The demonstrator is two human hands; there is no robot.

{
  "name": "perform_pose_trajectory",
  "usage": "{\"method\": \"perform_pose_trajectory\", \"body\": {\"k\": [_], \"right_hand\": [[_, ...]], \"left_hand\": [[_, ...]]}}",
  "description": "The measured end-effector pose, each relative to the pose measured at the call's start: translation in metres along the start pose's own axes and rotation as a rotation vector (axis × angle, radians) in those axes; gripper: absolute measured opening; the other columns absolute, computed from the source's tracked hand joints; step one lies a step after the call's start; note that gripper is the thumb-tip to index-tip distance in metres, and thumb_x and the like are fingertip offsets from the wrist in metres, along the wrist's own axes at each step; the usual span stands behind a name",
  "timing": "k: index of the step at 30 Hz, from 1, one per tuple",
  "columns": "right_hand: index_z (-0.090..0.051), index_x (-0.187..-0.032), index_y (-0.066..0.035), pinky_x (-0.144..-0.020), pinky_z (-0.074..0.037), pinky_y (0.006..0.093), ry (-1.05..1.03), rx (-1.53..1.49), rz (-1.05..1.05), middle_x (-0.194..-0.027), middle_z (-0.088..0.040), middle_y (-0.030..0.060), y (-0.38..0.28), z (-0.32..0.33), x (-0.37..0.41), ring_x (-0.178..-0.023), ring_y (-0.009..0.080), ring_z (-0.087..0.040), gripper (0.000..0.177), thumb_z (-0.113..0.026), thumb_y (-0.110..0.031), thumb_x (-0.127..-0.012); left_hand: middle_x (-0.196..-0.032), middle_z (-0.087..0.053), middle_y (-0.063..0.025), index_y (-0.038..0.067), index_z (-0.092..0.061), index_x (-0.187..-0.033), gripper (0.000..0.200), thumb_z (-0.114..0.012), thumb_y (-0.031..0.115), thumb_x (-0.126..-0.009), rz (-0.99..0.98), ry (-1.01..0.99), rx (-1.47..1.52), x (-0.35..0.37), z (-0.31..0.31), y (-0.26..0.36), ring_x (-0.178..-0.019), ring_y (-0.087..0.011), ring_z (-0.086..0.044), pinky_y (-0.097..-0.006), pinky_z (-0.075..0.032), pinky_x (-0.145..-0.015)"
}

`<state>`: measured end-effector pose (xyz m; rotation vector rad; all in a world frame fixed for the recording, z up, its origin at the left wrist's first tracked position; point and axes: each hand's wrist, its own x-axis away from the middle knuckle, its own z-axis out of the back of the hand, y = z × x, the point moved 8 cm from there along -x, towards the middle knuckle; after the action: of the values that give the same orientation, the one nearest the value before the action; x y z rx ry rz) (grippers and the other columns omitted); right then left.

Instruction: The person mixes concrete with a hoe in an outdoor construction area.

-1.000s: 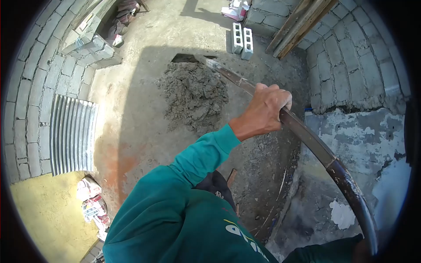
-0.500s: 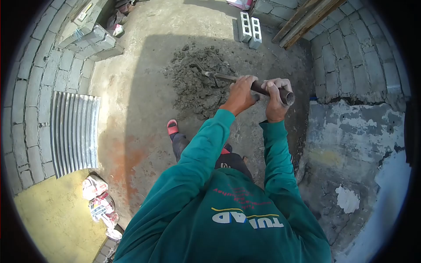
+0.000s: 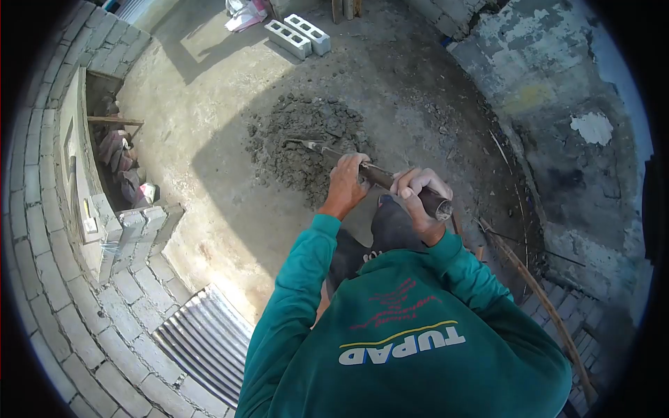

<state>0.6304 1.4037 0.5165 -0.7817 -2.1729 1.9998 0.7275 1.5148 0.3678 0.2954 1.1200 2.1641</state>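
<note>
My left hand (image 3: 344, 185) is closed around the dark handle of a shovel (image 3: 377, 175), partway along it. Nearer the handle's thick end, my right hand (image 3: 422, 197) also grips it, its fingers over the top. The shovel slants down to the left, and its far end lies in a heap of wet grey mortar (image 3: 327, 124). Mortar partly covers the blade, so its full shape is hidden. Below the handle are my legs in dark trousers (image 3: 394, 226).
Two hollow concrete blocks (image 3: 307, 33) lie beyond the heap. A block wall (image 3: 52, 279) curves along the left, with a corrugated metal sheet (image 3: 203, 341) beside it. At right, a wooden pole (image 3: 536, 289) leans near a patchy plastered wall (image 3: 529, 63).
My view has turned, shifting the surroundings. The shovel's handle end has come lower and closer to my body, both hands still on it. My feet have shifted.
</note>
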Motion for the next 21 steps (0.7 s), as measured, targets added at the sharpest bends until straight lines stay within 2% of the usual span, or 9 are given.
{"method": "perform_pose_trajectory", "body": {"k": [1,3,4,6,10,13,14,16,21], "right_hand": [[-0.049,-0.077,-0.005,-0.075,-0.051,0.0357,-0.01,0.069,0.029,-0.076,-0.058,0.0072,-0.006,-0.011,0.01,-0.074,0.018,-0.06,0.015,-0.061,0.002,-0.085],[-0.05,-0.075,-0.005,-0.069,-0.05,0.0334,-0.01,0.05,0.035,-0.076,-0.06,0.0068,-0.012,-0.029,0.024,-0.072,0.0191,-0.06,0.017,-0.064,0.001,-0.082],[-0.049,-0.077,-0.008,-0.076,-0.051,0.0386,-0.044,0.15,0.094,-0.073,-0.059,0.0065,-0.016,-0.037,0.027,-0.069,0.0196,-0.062,0.017,-0.062,-0.001,-0.085],[-0.049,-0.076,-0.007,-0.073,-0.051,0.0367,-0.015,0.15,0.08,-0.073,-0.06,0.0066,-0.014,-0.036,0.019,-0.068,0.02,-0.062,0.017,-0.064,-0.002,-0.083],[-0.051,-0.074,-0.007,-0.067,-0.05,0.0336,0.001,0.187,0.087,-0.075,-0.061,0.006,-0.017,-0.037,0.014,-0.068,0.0202,-0.061,0.017,-0.066,-0.007,-0.083],[-0.053,-0.074,-0.006,-0.065,-0.049,0.0321,0.085,0.153,0.013,-0.075,-0.061,0.006,-0.013,-0.021,0.014,-0.069,0.0185,-0.06,0.016,-0.066,-0.009,-0.084],[-0.053,-0.075,-0.006,-0.065,-0.048,0.0317,0.122,0.136,-0.068,-0.076,-0.061,0.0061,-0.008,-0.016,0.017,-0.069,0.0175,-0.06,0.016,-0.066,-0.009,-0.084],[-0.054,-0.075,-0.006,-0.066,-0.048,0.0311,0.184,0.159,-0.039,-0.076,-0.061,0.0058,-0.011,-0.013,0.022,-0.07,0.0153,-0.059,0.016,-0.065,-0.009,-0.085],[-0.054,-0.074,-0.004,-0.063,-0.045,0.0298,0.484,0.085,-0.013,-0.075,-0.059,0.0052,0.004,-0.027,0.051,-0.069,0.0119,-0.054,0.016,-0.065,-0.008,-0.084]], "left_hand": [[-0.105,-0.061,-0.0181,0.006,-0.057,-0.105,0.042,-0.077,0.013,-0.07,-0.044,-0.013,-0.039,0.002,-0.003,-0.014,-0.103,-0.04,-0.057,-0.0457,-0.046,-0.09],[-0.098,-0.061,-0.0177,0.004,-0.057,-0.1,0.033,-0.075,0.011,-0.073,-0.025,-0.098,-0.017,0.008,-0.016,-0.051,-0.094,-0.0346,-0.06,-0.0426,-0.049,-0.086],[-0.096,-0.061,-0.0162,0.004,-0.058,-0.094,0.022,-0.071,0.009,-0.076,-0.017,-0.099,0.042,0.01,-0.014,-0.057,-0.092,-0.0338,-0.061,-0.0417,-0.049,-0.083],[-0.094,-0.06,-0.0147,0.005,-0.059,-0.087,0.012,-0.067,0.007,-0.079,-0.035,-0.126,0.098,0.008,-0.022,-0.061,-0.09,-0.033,-0.061,-0.0408,-0.049,-0.081],[-0.086,-0.056,-0.0075,0.004,-0.057,-0.088,0.006,-0.063,0.003,-0.084,0.693,0.006,1.14,0.021,-0.04,-0.102,-0.083,-0.0156,-0.059,-0.0312,-0.049,-0.079],[-0.087,-0.062,-0.0129,0.001,-0.058,-0.09,0.013,-0.064,0.012,-0.084,0.06,-0.233,0.125,-0.009,-0.028,-0.07,-0.08,-0.028,-0.061,-0.0378,-0.049,-0.076],[-0.086,-0.064,-0.0161,0.0,-0.06,-0.089,0.018,-0.066,0.014,-0.079,0.021,-0.247,0.182,-0.012,-0.03,-0.064,-0.079,-0.0344,-0.061,-0.0407,-0.048,-0.075],[-0.083,-0.064,-0.0183,0.0,-0.061,-0.084,0.018,-0.069,0.014,-0.074,-0.004,-0.249,0.117,-0.017,-0.027,-0.052,-0.079,-0.0357,-0.061,-0.041,-0.047,-0.073],[-0.079,-0.062,-0.0221,0.0,-0.061,-0.08,0.021,-0.072,0.016,-0.072,-0.033,-0.506,0.09,-0.011,-0.028,-0.063,-0.078,-0.0401,-0.06,-0.0434,-0.047,-0.071]]}}
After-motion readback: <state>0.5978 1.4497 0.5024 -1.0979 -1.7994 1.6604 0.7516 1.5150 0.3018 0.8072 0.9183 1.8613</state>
